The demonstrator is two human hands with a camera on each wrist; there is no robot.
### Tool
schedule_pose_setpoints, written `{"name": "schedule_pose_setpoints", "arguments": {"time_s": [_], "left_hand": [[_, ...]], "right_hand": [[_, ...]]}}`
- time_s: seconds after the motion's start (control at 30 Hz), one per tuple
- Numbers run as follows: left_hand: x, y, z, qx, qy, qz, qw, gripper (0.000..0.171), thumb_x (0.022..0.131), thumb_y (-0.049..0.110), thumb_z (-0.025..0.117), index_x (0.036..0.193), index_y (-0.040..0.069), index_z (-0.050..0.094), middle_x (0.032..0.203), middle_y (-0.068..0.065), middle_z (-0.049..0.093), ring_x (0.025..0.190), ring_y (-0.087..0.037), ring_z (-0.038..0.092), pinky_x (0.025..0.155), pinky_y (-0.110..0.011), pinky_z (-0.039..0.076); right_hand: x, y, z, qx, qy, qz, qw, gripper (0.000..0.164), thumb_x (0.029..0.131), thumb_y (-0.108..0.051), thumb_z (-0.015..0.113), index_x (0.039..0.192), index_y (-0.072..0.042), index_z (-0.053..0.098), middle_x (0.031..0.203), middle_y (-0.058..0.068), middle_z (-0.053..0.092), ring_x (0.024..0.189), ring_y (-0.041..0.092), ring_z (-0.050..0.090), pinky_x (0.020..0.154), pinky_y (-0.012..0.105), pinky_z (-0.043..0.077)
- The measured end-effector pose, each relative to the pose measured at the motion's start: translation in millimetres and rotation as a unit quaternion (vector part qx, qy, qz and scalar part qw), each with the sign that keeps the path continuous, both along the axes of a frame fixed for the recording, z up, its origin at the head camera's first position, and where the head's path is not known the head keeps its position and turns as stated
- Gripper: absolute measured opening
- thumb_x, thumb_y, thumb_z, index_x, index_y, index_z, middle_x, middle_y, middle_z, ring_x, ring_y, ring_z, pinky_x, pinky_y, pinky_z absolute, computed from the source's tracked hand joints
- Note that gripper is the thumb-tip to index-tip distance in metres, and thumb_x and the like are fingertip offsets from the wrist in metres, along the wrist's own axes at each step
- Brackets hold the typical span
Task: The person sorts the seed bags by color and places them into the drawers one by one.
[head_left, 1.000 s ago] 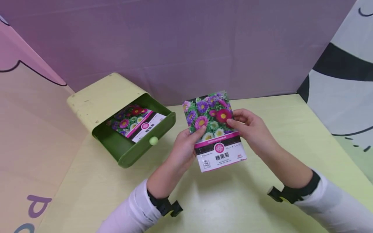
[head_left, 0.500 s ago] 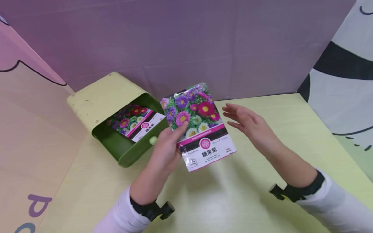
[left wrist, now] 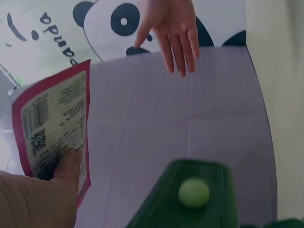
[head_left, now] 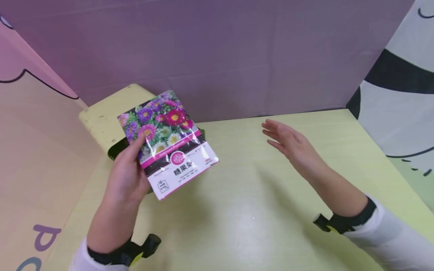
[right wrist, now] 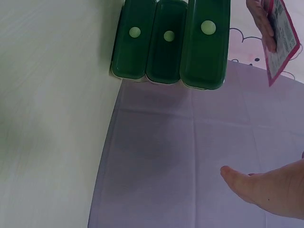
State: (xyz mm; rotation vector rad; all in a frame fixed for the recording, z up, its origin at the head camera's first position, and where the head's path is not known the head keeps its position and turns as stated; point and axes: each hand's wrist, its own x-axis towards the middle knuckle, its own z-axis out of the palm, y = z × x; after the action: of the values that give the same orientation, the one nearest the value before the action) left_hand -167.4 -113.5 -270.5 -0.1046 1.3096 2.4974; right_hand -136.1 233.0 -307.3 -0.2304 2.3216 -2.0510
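A chrysanthemum seed packet (head_left: 179,150) is pinched in my left hand (head_left: 125,177), thumb across its flowered front. Its back (left wrist: 54,114), with a barcode and printed text, faces the left wrist camera. The packet is raised in front of a cream cabinet (head_left: 98,120) with green drawers, covering most of the pulled-out top drawer in the head view. What lies inside that drawer is hidden now. My right hand (head_left: 293,148) hovers over the table at right, fingers extended, holding nothing.
Seen from the right wrist, the cabinet has three green drawers with pale round knobs; the top drawer (right wrist: 204,61) sticks out beyond the others. A purple cloth backdrop (head_left: 237,67) rises behind the pale table (head_left: 237,233). Cartoon-printed panels (head_left: 400,124) stand at the sides.
My right hand has let go of the seed packet and drawn slightly right. My left hand has carried it leftward, in front of the cabinet, blocking the second packet in the drawer from view.
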Motion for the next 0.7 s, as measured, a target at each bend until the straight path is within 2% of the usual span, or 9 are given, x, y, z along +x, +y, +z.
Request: {"name": "schedule_pose_setpoints", "arguments": {"time_s": [0.17,0.33,0.5,0.7], "left_hand": [[-15.9,-28.5,-11.6,0.021,-0.001,-0.028,0.9994,0.042,0.101,0.031,0.048,0.139,0.02,0.034,0.111,-0.005,0.071,0.097,-0.021,0.071,0.082,-0.035,0.059],[-26.0,-43.5,-17.0,0.034,-0.055,-0.057,0.9963,0.039,0.102,0.034,0.045,0.137,0.019,0.033,0.106,-0.009,0.072,0.094,-0.024,0.072,0.08,-0.038,0.06],[-30.5,-47.6,-17.9,0.036,-0.109,-0.074,0.9906,0.041,0.102,0.035,0.045,0.135,0.014,0.032,0.102,-0.013,0.072,0.091,-0.027,0.072,0.077,-0.039,0.061],[-34.6,-45.9,-21.7,0.083,-0.144,-0.091,0.9819,0.04,0.103,0.031,0.044,0.134,0.009,0.031,0.102,-0.019,0.071,0.09,-0.032,0.072,0.077,-0.039,0.061]], "right_hand": [[-5.4,-5.2,-5.0,0.003,-0.023,0.01,1.0,0.06,0.105,-0.038,0.034,0.149,0.003,0.029,0.153,0.017,0.035,0.143,0.033,0.032,0.115,0.029,0.034],[-14.6,-15.9,-13.2,-0.01,-0.058,0.027,0.998,0.057,0.106,-0.035,0.032,0.147,0.005,0.03,0.151,0.021,0.038,0.141,0.033,0.035,0.117,0.038,0.031],[-23.3,-35.1,-25.2,-0.01,-0.08,0.067,0.994,0.055,0.106,-0.033,0.037,0.144,0.006,0.036,0.146,0.023,0.045,0.136,0.034,0.043,0.111,0.036,0.039],[-28.8,-63.2,-38.0,-0.004,-0.114,0.118,0.986,0.052,0.104,-0.031,0.043,0.141,0.006,0.041,0.139,0.024,0.051,0.129,0.035,0.051,0.108,0.039,0.044]]}}
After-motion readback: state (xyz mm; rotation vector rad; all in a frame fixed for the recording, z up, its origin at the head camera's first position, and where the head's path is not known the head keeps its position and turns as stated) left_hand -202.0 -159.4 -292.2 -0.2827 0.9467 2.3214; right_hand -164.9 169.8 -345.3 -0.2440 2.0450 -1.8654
